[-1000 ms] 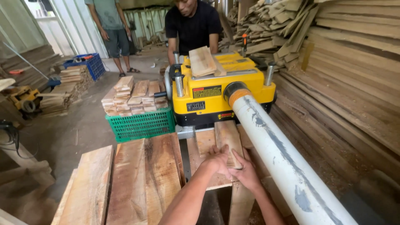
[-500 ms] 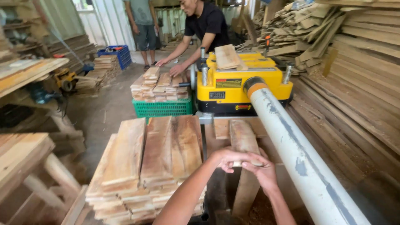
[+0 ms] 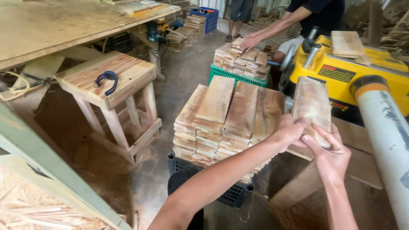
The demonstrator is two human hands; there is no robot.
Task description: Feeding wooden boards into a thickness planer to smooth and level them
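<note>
while we scan from the left of the frame, we meet a large wooden bench [image 3: 64, 25] across the upper left, then a small wooden stool [image 3: 110, 81] with a dark blue clamp [image 3: 106, 80] lying on its top. at centre a tall stack of short boards [image 3: 226, 123] sits on a black crate [image 3: 232, 194], and behind it, at upper centre, a green crate [image 3: 236, 76] carries smaller boards under another person's hand [image 3: 249, 41].

right of centre we hold a short board [image 3: 313, 108] up on a tilt, just in front of the yellow planer [image 3: 353, 76]. our left hand [image 3: 287, 134] is closed on its lower left corner and our right hand [image 3: 330, 155] is clasped along its lower right edge, fingers over the face. we judge the handling goes best with both hands kept low on the board, grain in line with the machine's mouth, and fingertips off the leading end.

a pale duct pipe [image 3: 385, 140] runs down the right edge and is cut off by the frame. the planer's mouth is hidden behind the board, the other person is cropped above the shoulders, and we cannot tell what lies under the bench in shadow.
</note>
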